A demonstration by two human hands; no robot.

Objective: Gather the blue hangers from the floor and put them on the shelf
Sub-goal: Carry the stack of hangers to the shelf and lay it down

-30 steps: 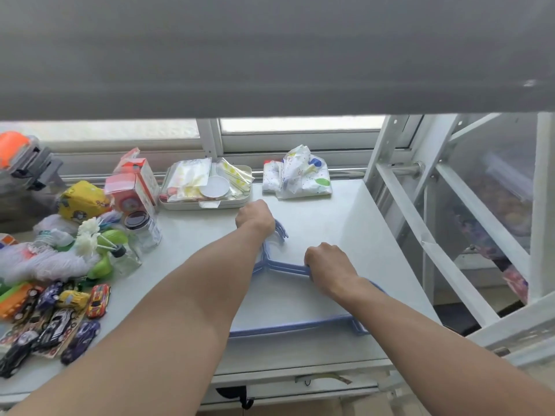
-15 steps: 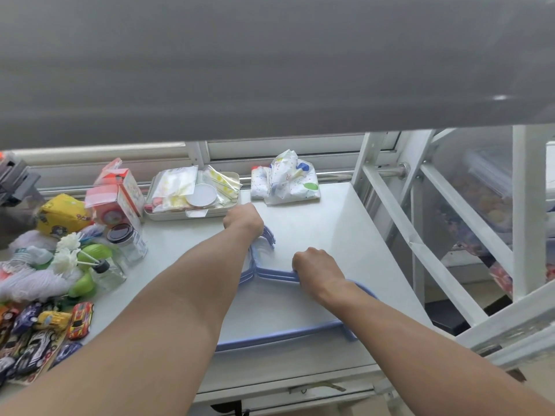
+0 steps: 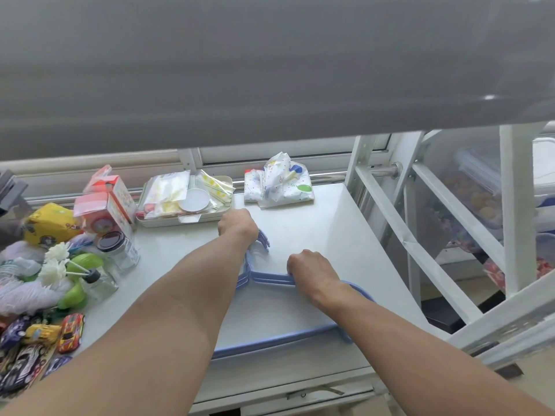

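Both hands are clamping the blue hangers flat on the shelf: left hand on hooks, right hand on shoulder. Stack count unclear, probably three. Square edges before releasing.

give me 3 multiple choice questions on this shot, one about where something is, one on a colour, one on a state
1. Where do the hangers lie?
A. on the floor
B. flat on the white shelf
C. hung on the rail

2. What colour is the lid of the jar?
A. black
B. white
C. yellow

3. What is the left hand doing?
A. resting open on the tray
B. holding a toy car
C. closed over the hook end of the hangers

Answers:
1. B, the blue frames lie flat on the shelf top between the arms.
2. A, the clear glass jar beside the red box has a dark black cap.
3. C, its fingers curl over the hooks, while the right hand grips the shoulder of the stack.
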